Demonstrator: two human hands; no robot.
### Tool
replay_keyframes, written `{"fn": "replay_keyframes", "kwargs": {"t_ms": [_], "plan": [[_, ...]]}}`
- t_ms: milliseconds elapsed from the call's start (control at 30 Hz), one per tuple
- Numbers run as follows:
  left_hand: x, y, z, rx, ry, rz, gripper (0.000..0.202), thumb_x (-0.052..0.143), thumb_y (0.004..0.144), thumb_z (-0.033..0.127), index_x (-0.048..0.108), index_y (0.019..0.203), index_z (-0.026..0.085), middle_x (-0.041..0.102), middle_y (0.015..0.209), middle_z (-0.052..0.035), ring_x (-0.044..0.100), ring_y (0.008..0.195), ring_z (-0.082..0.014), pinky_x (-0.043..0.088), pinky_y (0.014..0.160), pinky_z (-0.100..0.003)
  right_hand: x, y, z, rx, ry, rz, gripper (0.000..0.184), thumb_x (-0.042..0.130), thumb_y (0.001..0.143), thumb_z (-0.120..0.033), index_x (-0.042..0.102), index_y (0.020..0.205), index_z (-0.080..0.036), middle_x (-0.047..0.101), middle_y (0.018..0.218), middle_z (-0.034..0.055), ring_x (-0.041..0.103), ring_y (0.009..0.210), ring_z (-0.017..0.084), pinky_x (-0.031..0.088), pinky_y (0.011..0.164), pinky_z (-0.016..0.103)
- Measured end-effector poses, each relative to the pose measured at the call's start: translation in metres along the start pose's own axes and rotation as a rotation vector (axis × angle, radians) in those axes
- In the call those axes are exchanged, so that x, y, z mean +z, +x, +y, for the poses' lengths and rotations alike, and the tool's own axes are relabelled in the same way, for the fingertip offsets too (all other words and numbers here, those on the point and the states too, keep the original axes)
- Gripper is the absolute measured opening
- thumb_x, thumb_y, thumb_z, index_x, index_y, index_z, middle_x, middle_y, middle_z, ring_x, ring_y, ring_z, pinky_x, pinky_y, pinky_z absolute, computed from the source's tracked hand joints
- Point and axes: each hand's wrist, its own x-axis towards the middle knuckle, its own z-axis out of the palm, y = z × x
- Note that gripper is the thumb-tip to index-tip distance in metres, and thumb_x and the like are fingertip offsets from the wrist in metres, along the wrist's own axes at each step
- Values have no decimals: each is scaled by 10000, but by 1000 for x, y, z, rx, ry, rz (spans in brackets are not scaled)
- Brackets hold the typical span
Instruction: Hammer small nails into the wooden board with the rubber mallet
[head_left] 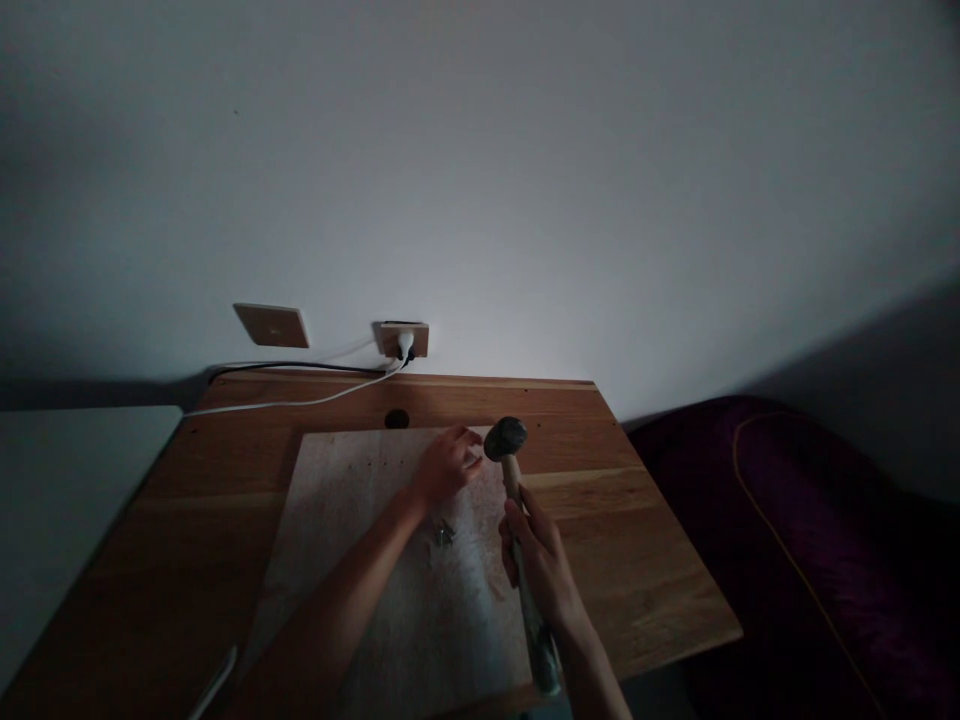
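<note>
A: Biggest first?
B: Plain pale wall (525,150) fills the top half. Below it is a wooden table (660,560) pushed up to the wall. There's a dark purple cushion (810,560) off its right edge and a white surface (60,500) off its left.

A: On the table?
B: A pale board (352,520) lies flat and covers the middle, running from near the back down to the front edge.

A: Hands?
B: Both are bare and over the board. The left hand (448,465) is at the board's far edge, palm down, with its fingers bunched on the surface. Can't tell if they pinch anything, it's too dim and small. The right hand (540,565) is nearer, fingers wrapped tight round a hammer (511,470).

A: Where's the hammer exactly?
B: It has a wooden handle, and the butt sticks out below the fist toward the front edge. Its dark head is raised over the board's far right part, just right of the left fingertips and close to them. Touching or not, can't tell.

A: Smaller stuff?
B: A white cable (300,403) and a black cable (300,367) run along the back of the table to a wall socket (403,340), which has a white plug in it. A blank wall plate (271,325) is left of that. There's a round hole (397,419) in the tabletop just behind the board. A few small metal bits (444,535) lie on the board between the two forearms. They're too small to identify.
</note>
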Motion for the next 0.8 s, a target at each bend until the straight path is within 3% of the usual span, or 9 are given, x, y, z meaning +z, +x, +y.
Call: {"fn": "replay_keyframes", "kwargs": {"t_ms": [133,267,400,633,800], "plan": [[0,0,-3,-32,-42,-22,365,648,868,147,638,1229,197,711,1036,-39,679,886,-200,542,935,-358,1,4,13,2,-10,1,585,648,836,-784,555,930,-214,459,558,-121,384,348,49,324,323,161],[-3,1,-3,-33,-93,-82,443,625,879,186,598,1321,194,739,993,-34,700,906,-215,549,914,-359,0,5,20,14,-19,4,552,643,867,-744,557,982,-210,477,589,-114,392,365,52,327,333,163],[-4,1,-2,-48,-98,-77,445,634,887,203,596,1331,196,754,998,-39,709,896,-212,554,918,-357,0,5,23,22,-15,26,566,641,862,-748,560,1013,-208,477,601,-113,393,367,53,320,333,165],[1,1,-6,-50,-56,-65,498,671,818,85,619,1298,208,763,965,-28,722,875,-202,568,881,-329,-4,-1,30,23,-26,30,543,635,872,-756,552,921,-222,481,580,-105,396,356,58,315,330,173],[5,-1,-7,-21,3,-14,500,670,815,57,620,1290,208,761,971,-39,726,893,-213,570,868,-327,-19,-11,50,18,-77,30,508,591,925,-724,574,929,-217,502,502,-92,454,384,91,411,382,195]]}}
